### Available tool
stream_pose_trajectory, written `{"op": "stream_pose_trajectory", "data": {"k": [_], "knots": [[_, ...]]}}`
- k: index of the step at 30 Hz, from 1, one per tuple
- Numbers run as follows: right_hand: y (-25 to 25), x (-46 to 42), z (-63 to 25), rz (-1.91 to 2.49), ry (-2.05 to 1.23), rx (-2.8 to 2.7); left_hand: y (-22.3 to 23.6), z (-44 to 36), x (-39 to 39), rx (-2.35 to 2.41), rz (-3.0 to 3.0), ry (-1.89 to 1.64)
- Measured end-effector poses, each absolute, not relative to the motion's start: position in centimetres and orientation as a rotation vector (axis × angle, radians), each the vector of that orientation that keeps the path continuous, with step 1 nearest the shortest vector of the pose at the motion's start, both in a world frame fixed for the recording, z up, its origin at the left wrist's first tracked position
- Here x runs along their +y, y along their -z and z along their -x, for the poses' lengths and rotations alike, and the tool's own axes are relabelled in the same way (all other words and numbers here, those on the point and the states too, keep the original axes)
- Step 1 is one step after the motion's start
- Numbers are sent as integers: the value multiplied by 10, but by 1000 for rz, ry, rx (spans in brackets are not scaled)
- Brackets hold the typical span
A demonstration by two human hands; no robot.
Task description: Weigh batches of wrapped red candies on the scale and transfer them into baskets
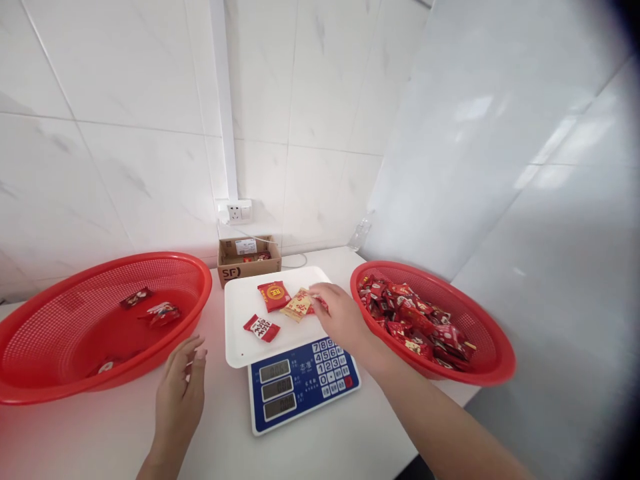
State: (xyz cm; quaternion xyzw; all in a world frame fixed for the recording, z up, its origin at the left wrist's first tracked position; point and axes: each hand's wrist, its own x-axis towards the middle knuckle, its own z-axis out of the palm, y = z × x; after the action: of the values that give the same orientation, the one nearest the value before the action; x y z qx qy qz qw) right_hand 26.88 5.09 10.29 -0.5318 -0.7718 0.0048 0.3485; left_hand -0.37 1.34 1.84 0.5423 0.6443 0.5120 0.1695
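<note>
My left hand (181, 390) hovers over the table between the left basket and the scale, its fingers loosely bent and apart, with nothing visible in them. My right hand (340, 317) reaches over the white pan (295, 340) of a digital scale (305, 387). Its fingers close on a small red packet (318, 305), mostly hidden beneath them. A gold packet (299, 305) lies beside those fingertips. Also on the pan are a red packet with a round gold emblem (274, 295) and a red and white wrapped piece (262, 328). The readout digits are faint.
On the left stands a red perforated basket (193, 267) with several wrapped pieces. A second red basket (493, 333) on the right is heaped with red packets (407, 310). Behind the scale, a cardboard box (250, 268) sits below a wall socket (235, 212).
</note>
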Motion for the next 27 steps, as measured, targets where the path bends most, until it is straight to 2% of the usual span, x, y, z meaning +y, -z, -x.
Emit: {"op": "stream_pose_trajectory", "data": {"k": [4,8,16,27], "knots": [[-77,46,-281,1612,122,-2087,-18,3,13,1825,-1544,-1438],[-60,47,-278,1709,90,-2162,-17,3,13,1834,-1541,-1439],[-69,46,-268,1631,-185,-2156,-17,3,13,1828,-1543,-1439],[-70,49,-272,1624,-262,-2123,-15,3,14,1806,-1562,-1443]]}}
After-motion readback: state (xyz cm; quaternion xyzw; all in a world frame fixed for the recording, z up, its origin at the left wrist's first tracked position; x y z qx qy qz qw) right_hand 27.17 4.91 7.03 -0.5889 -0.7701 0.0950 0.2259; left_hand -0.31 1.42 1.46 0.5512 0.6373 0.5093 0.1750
